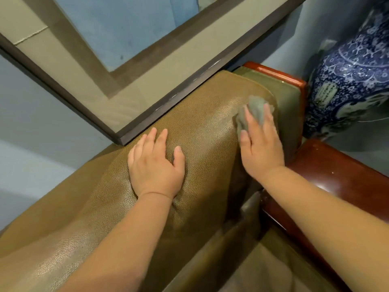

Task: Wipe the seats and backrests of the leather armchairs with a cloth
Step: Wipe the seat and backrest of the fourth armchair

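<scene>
Left hand (155,165) flat on the top of the olive leather backrest (202,131), fingers straight and slightly spread. Right hand (260,144) pressing a grey cloth (255,109) against the backrest's upper right corner, fingers straight and close together over it. Red-brown wooden armrest (336,182) just right; blue-and-white vase (353,81) behind.

The right hand (260,142) covers most of the grey cloth (255,111), the blue-and-white porcelain vase (353,81) and the wooden armrest (341,180) run off the right edge, and the armchair's seat (273,268) is cut by the bottom edge.
</scene>
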Motion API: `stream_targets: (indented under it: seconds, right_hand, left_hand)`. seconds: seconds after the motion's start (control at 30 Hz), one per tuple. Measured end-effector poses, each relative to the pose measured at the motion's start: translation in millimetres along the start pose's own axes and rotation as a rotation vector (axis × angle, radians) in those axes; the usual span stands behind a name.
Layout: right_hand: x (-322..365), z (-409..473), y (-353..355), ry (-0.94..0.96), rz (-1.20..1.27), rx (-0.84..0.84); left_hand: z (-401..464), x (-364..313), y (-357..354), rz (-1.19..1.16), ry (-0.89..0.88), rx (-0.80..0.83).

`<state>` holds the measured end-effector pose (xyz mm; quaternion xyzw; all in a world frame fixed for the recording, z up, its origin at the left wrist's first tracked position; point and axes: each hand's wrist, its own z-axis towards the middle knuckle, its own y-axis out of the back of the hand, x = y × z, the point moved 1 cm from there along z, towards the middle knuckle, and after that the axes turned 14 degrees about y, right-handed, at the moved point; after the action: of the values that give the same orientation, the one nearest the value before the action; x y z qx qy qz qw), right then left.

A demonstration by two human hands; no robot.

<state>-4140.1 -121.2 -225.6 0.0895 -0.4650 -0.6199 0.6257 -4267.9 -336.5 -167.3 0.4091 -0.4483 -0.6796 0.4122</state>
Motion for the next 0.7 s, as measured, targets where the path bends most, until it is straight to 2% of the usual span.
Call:
stream_targets:
  seconds: [0.07,0.1,0.17,0.23,0.27,0.33,0.4,0.5,0.53,0.6,0.7]
  right_hand:
    - [2,4,-7,-0.344,0.150,-0.116]
    - [18,-6,-16,-0.378,0.187,-0.145]
    - [63,-46,-34,-0.242,0.210,-0.090]
    - [96,-87,-45,-0.040,0.196,0.068]
    - [96,-99,-48,0.027,0.153,0.120]
    - [64,-89,-45,0.150,0.060,0.109]
    - [29,-56,-33,0.081,0.008,0.068]
    - [0,-15,-17,-0.338,0.222,-0.022]
    - [6,-13,-20,-0.394,0.255,-0.050]
    - [42,-31,-28,-0.317,0.242,0.018]
    - [101,-92,-34,-0.035,0.228,0.308]
  left_hand:
    - [0,0,-1,-0.011,0.004,-0.005]
    - [0,0,-2,-0.017,0.002,-0.007]
    - [0,0,-3,-0.019,-0.006,-0.013]
    - [0,0,-3,-0.020,-0.010,-0.024]
    - [0,1,-4,-0.021,-0.010,-0.027]
    - [-1,2,-4,-0.025,-0.008,-0.032]
    - [-1,1,-5,-0.051,-0.008,-0.039]
    - [-2,0,-6,-0.073,-0.012,-0.047]
    - [-2,0,-6,-0.077,-0.011,-0.055]
    - [-1,-1,-5,-0.074,-0.011,-0.047]
    - [-4,-4,0,0.015,-0.008,-0.011]
